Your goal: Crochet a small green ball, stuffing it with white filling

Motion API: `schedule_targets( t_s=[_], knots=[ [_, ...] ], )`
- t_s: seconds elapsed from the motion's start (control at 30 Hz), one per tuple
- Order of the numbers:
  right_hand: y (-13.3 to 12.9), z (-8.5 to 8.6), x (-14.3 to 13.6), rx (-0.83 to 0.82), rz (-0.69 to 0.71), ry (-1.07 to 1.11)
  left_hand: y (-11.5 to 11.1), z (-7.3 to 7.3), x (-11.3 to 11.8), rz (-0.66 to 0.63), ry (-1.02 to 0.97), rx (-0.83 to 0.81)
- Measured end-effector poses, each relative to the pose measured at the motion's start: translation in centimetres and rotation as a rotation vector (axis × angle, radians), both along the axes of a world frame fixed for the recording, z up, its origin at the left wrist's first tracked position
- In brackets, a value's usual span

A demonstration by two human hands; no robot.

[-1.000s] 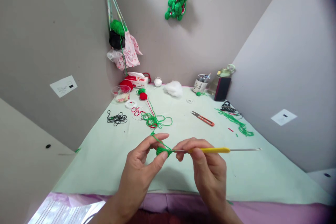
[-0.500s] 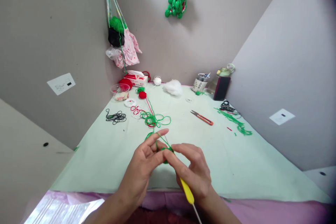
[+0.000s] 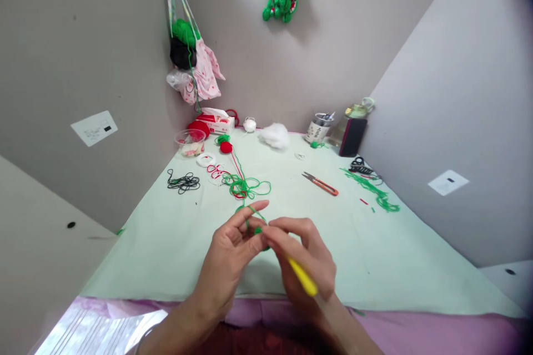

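My left hand (image 3: 233, 255) pinches a small green crochet piece (image 3: 258, 230), mostly hidden by the fingers. Green yarn (image 3: 255, 212) loops over its raised index finger and runs back to a loose tangle on the table. In my right hand (image 3: 308, 258) is a crochet hook with a yellow handle (image 3: 303, 277), slightly blurred and slanting down to the right. The hook's tip is hidden at the fingertips, close against the green piece. Both hands meet above the near part of the table.
Beyond the hands lie a green yarn tangle (image 3: 245, 186), black cord (image 3: 183, 182) and orange thread snips (image 3: 320, 183). Farther back are a red yarn ball (image 3: 226, 147), white stuffing (image 3: 275, 136), a pen holder (image 3: 318, 128) and a phone (image 3: 353, 137). Cut green strands (image 3: 377, 191) lie at right.
My right hand has tilted and drawn up closer to the left fingertips. The hook's shaft, visible past the left index finger before, is now hidden, and its handle has swung slightly right.
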State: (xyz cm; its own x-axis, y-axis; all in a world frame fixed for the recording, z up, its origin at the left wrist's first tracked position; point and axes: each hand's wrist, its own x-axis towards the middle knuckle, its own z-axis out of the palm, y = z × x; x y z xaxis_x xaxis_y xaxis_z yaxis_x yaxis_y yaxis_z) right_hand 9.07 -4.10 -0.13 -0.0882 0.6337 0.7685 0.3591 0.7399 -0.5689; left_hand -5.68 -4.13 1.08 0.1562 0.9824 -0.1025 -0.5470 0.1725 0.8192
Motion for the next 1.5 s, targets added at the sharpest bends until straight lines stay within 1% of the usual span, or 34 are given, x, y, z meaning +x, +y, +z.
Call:
schedule_targets(
  t_s=[0.03,0.07,0.13,0.17,0.23,0.27,0.33,0.4,0.47,0.53,0.63,0.77,0.87,0.93,0.97,1.07,1.13,1.23,1.33,1.4,1.5],
  knots=[
    [-0.1,-0.1,0.1,0.041,-0.016,-0.044,0.1,0.0,0.0,-0.045,-0.049,-0.038],
    [-0.2,-0.1,0.2,0.051,-0.014,-0.043,0.2,0.0,-0.1,-0.085,-0.097,-0.079],
    [-0.2,0.2,0.5,-0.018,0.02,0.074,0.4,0.1,-0.3,-0.125,-0.163,-0.14],
    [-0.1,0.5,0.5,-0.077,0.046,0.163,0.5,0.2,-0.4,-0.116,-0.175,-0.148],
    [0.1,1.0,0.5,-0.188,0.1,0.331,0.5,0.3,-0.6,-0.063,-0.147,-0.12],
    [0.3,1.1,0.4,-0.232,0.136,0.375,0.5,0.3,-0.6,-0.04,-0.114,-0.095],
    [0.5,1.3,0.2,-0.282,0.195,0.385,0.3,0.4,-0.4,-0.02,-0.042,-0.046],
    [0.7,1.1,0.0,-0.3,0.212,0.352,0.1,0.5,-0.2,-0.029,0.004,-0.023],
    [0.8,0.8,-0.1,-0.312,0.217,0.349,0.0,0.6,-0.1,-0.047,0.008,-0.028],
    [0.8,0.5,0.0,-0.333,0.236,0.379,-0.1,0.6,-0.1,-0.075,-0.015,-0.046],
    [0.9,0.2,0.2,-0.382,0.28,0.461,0.0,0.7,-0.4,-0.136,-0.1,-0.074],
    [1.2,0.8,0.5,-0.496,0.298,0.665,0.3,0.6,-0.8,-0.185,-0.237,-0.128],
    [1.4,1.2,0.6,-0.611,0.341,0.769,0.3,0.5,-0.9,-0.209,-0.261,-0.126],
    [1.4,1.1,0.5,-0.648,0.378,0.774,0.1,0.5,-0.7,-0.195,-0.208,-0.095],
    [1.4,0.9,0.5,-0.637,0.384,0.749,0.0,0.4,-0.5,-0.177,-0.163,-0.071],
    [1.1,0.1,0.3,-0.536,0.343,0.613,-0.2,0.2,-0.2,-0.111,0.002,0.018],
    [1.0,-0.1,0.2,-0.51,0.315,0.584,-0.3,0.1,-0.2,-0.085,0.095,0.064],
    [1.1,0.4,0.2,-0.563,0.327,0.68,-0.4,0.0,-0.6,-0.064,0.178,0.098],
    [1.3,1.1,0.2,-0.618,0.356,0.749,-0.4,0.0,-1.0,-0.031,0.204,0.108],
    [1.4,1.3,0.2,-0.627,0.366,0.756,-0.4,-0.1,-1.0,-0.013,0.217,0.115],
    [1.4,1.1,0.3,-0.594,0.37,0.73,-0.5,-0.3,-1.0,0.004,0.252,0.148]
  ],
)
